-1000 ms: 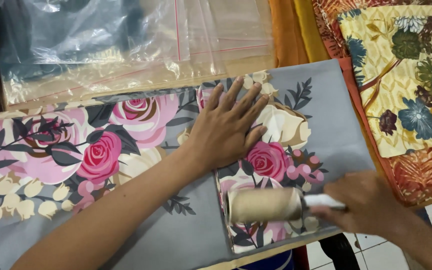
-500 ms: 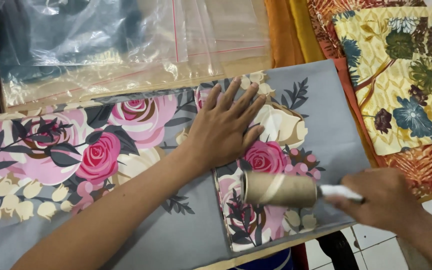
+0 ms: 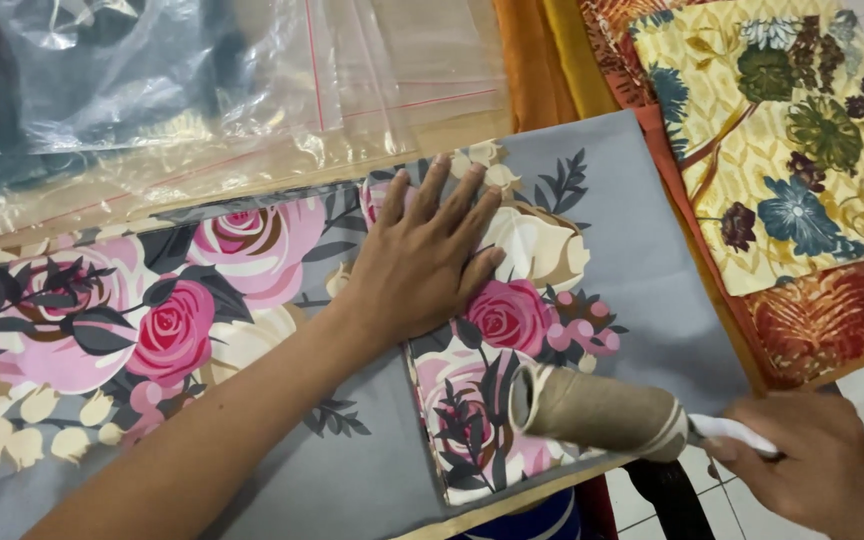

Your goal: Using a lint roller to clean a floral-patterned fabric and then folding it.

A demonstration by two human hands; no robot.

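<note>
The lint roller (image 3: 597,412) lies tilted on the near corner of the folded grey rose-print cloth (image 3: 642,270); the right hand (image 3: 817,470) has its fingers closed around the white handle; the left hand (image 3: 417,260) is spread flat, pinning the cloth further up. The step in hand looks like cleaning the cloth's surface; another pass would call for steady pressure while the flat hand holds the fold. Clear plastic bags (image 3: 202,90) lie behind; a yellow flowered cloth (image 3: 782,150) to the right.
</note>
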